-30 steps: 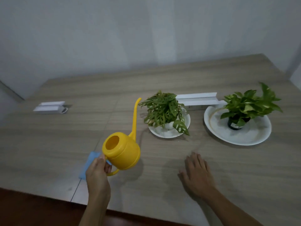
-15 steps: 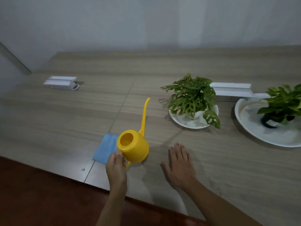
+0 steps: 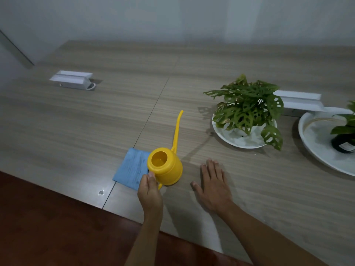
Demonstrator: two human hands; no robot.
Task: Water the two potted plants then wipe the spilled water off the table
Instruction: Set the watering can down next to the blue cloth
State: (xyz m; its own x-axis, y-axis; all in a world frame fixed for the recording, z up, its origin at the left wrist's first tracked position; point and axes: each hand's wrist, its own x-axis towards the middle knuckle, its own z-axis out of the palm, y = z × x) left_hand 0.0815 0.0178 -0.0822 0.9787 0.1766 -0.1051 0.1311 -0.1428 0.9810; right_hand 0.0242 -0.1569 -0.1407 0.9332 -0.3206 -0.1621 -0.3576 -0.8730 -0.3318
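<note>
A yellow watering can (image 3: 166, 167) with a long thin spout stands on the wooden table (image 3: 76, 131), partly over a folded blue cloth (image 3: 132, 168). My left hand (image 3: 150, 192) grips its handle. My right hand (image 3: 212, 184) lies flat on the table to the can's right, fingers spread. A holed-leaf plant (image 3: 247, 108) sits in a white saucer (image 3: 228, 139) beyond. A second plant (image 3: 345, 129) in a dark pot stands on a large white plate (image 3: 315, 143) at the right edge.
A white box with a cable (image 3: 72, 80) lies at the far left. Another white box (image 3: 301, 101) sits behind the two plants. A small wet spot (image 3: 101, 192) shows near the table's front edge, below which is red-brown floor (image 3: 48, 227).
The watering can has come down from the air onto the table by the blue cloth. My view has swung left, so the plants sit farther right. My right hand stays flat.
</note>
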